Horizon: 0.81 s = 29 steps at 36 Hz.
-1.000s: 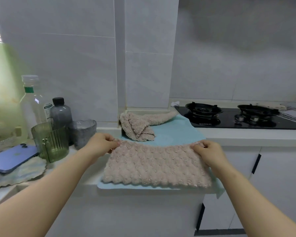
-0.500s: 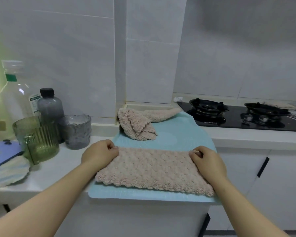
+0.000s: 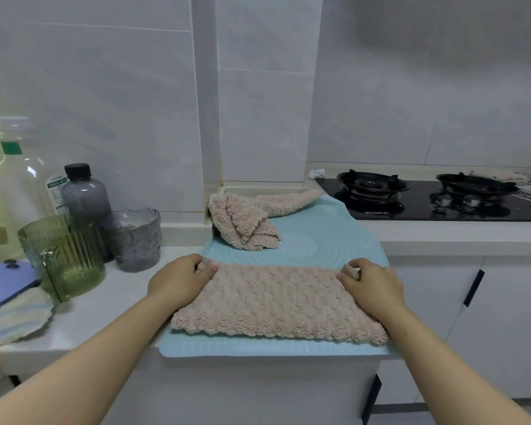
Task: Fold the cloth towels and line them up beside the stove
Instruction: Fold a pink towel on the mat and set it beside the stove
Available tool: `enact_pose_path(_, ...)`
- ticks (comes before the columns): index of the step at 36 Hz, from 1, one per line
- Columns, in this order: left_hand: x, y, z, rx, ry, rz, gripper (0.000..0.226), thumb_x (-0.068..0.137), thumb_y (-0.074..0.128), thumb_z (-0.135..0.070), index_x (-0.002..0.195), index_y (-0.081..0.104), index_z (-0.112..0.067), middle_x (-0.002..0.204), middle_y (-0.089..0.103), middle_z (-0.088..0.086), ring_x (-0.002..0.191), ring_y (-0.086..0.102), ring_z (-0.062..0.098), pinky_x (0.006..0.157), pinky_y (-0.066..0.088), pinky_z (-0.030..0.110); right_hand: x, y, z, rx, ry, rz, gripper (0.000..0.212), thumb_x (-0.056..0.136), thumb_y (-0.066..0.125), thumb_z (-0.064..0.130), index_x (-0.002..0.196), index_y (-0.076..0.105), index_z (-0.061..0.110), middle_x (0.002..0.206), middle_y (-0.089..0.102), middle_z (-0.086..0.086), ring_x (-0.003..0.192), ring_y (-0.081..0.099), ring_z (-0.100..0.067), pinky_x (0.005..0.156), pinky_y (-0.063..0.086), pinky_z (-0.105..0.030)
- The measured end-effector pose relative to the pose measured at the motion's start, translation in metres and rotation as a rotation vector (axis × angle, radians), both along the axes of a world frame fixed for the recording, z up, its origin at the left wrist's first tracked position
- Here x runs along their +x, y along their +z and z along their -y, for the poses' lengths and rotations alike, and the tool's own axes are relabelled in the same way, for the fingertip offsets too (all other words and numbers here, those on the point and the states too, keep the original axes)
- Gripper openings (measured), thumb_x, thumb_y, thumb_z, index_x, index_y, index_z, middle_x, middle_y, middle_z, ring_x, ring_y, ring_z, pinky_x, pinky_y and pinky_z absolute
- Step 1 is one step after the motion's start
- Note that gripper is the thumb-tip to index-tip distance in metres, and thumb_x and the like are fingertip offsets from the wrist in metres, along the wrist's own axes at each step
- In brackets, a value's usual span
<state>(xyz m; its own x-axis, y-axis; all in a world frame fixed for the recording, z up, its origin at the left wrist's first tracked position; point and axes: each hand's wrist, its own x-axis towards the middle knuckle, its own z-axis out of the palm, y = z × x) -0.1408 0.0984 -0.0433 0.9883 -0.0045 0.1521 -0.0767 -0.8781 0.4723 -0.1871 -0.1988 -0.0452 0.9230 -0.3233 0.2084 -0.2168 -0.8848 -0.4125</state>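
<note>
At the near edge of the white counter, a pinkish-beige fluffy cloth towel lies flat as a wide rectangle on a pale blue silicone mat. The left hand rests on its far left corner and the right hand on its far right corner, fingers of both curled and pinching the towel's far edge. Further back on the mat, against the tiled wall corner, a second matching towel sits crumpled. Left of the mat stand a green ribbed glass cup and a grey glass cup. The black glass gas stove lies just beyond the mat's right rear corner.
</note>
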Motion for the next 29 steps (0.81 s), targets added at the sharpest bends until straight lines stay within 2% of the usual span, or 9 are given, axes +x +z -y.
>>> enact_pose_path(3,0.0,0.005,0.002,-0.12,-0.018,-0.001,0.022,0.093,0.047,-0.04,0.09,0.056,-0.02,0.094,0.064,0.002,0.084,0.055,0.019,0.067,0.039,0.028,-0.001,0.003,0.0,0.025,0.017,-0.037,0.026,0.092,0.049,0.043,0.104,0.061,0.023,0.109,0.064,-0.001,0.113,0.046,-0.028,0.085,0.035,-0.033)
enact_pose_path(5,0.0,0.008,0.002,-0.187,-0.01,0.032,0.019,0.092,0.051,-0.036,0.09,0.055,-0.018,0.09,0.061,0.002,0.084,0.055,0.021,0.068,0.039,0.029,0.0,0.005,0.003,0.103,0.035,-0.026,0.016,0.09,0.052,0.04,0.083,0.054,0.026,0.095,0.062,0.001,0.105,0.048,-0.027,0.079,0.034,-0.032)
enact_pose_path(9,0.005,0.012,0.006,-0.273,0.016,0.122,0.011,0.089,0.059,-0.03,0.089,0.055,-0.019,0.084,0.061,0.002,0.082,0.056,0.023,0.069,0.04,0.03,0.008,0.008,0.008,0.359,0.088,0.113,0.029,0.093,0.052,0.029,0.069,0.036,0.023,0.07,0.051,0.001,0.074,0.051,-0.025,0.059,0.035,-0.03)
enact_pose_path(14,0.025,0.018,0.016,-0.441,0.047,0.173,0.009,0.087,0.062,-0.022,0.085,0.054,-0.018,0.073,0.054,-0.002,0.078,0.05,0.022,0.067,0.034,0.029,0.023,0.02,0.003,0.507,0.082,0.289,0.02,0.092,0.053,0.022,0.076,0.04,0.022,0.072,0.053,-0.003,0.053,0.048,-0.019,0.049,0.036,-0.028)
enact_pose_path(17,0.038,0.02,0.021,-0.567,0.075,0.182,0.012,0.086,0.064,-0.017,0.08,0.053,-0.02,0.071,0.051,-0.003,0.079,0.05,0.023,0.07,0.034,0.028,0.035,0.023,0.004,0.605,0.046,0.338,0.004,0.093,0.051,0.018,0.095,0.049,0.019,0.074,0.052,-0.003,0.049,0.048,-0.02,0.045,0.038,-0.028)
enact_pose_path(21,0.044,0.013,0.021,-0.294,0.104,0.087,0.006,0.089,0.058,-0.018,0.091,0.057,-0.013,0.09,0.06,0.009,0.088,0.052,0.026,0.07,0.033,0.026,0.043,0.02,0.004,0.566,0.042,0.278,0.028,0.097,0.044,0.017,0.124,0.046,0.017,0.071,0.052,0.001,0.05,0.049,-0.017,0.04,0.036,-0.024)
enact_pose_path(23,0.044,0.009,0.021,-0.183,0.117,0.078,0.015,0.09,0.053,-0.015,0.102,0.06,-0.01,0.106,0.063,0.013,0.099,0.055,0.03,0.074,0.035,0.028,0.044,0.015,0.004,0.534,0.029,0.205,0.034,0.097,0.042,0.014,0.131,0.042,0.015,0.069,0.053,0.0,0.051,0.049,-0.016,0.04,0.037,-0.024)
enact_pose_path(26,0.037,0.009,0.03,-0.096,0.106,0.203,0.03,0.09,0.045,-0.009,0.118,0.056,-0.012,0.123,0.055,0.013,0.115,0.047,0.032,0.091,0.038,0.034,0.042,0.012,0.005,0.489,0.03,0.143,0.041,0.096,0.042,0.016,0.136,0.038,0.014,0.067,0.055,0.0,0.055,0.052,-0.014,0.049,0.036,-0.025)
enact_pose_path(29,0.018,0.019,0.047,-0.051,-0.015,0.388,0.034,0.091,0.044,-0.008,0.121,0.056,-0.015,0.127,0.054,0.007,0.119,0.044,0.028,0.095,0.036,0.035,0.034,0.017,0.006,0.41,0.05,0.054,0.049,0.094,0.045,0.026,0.14,0.031,0.016,0.068,0.057,0.001,0.062,0.053,-0.013,0.052,0.035,-0.025)
